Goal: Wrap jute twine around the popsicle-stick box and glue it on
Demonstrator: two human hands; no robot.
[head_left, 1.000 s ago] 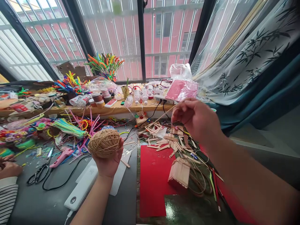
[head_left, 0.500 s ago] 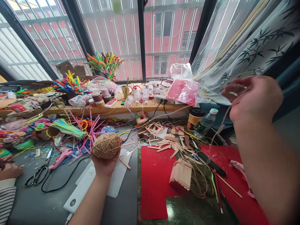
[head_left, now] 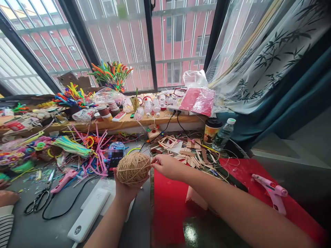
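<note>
My left hand (head_left: 126,191) holds a ball of brown twine (head_left: 133,168) up from below, fingers curled round it. My right hand (head_left: 168,166) is just right of the ball, fingertips pinched at its side on the twine strand. My right forearm crosses a small house of wooden sticks (head_left: 198,199), hiding most of it. Loose wooden sticks (head_left: 190,155) lie behind on the table.
Red paper (head_left: 168,206) lies under my right arm. Two pink glue guns (head_left: 271,193) (head_left: 63,177), scissors (head_left: 36,203), a white power bank (head_left: 88,215), a phone (head_left: 115,159), a cup (head_left: 211,131), a water bottle (head_left: 223,134) and pipe cleaners (head_left: 88,151) crowd the table. Another person's hand (head_left: 7,198) shows at left.
My right hand came back from far right, where it had drawn out twine, to the ball's side. The left hand shifted the ball slightly right. The view tilted, revealing the right glue gun.
</note>
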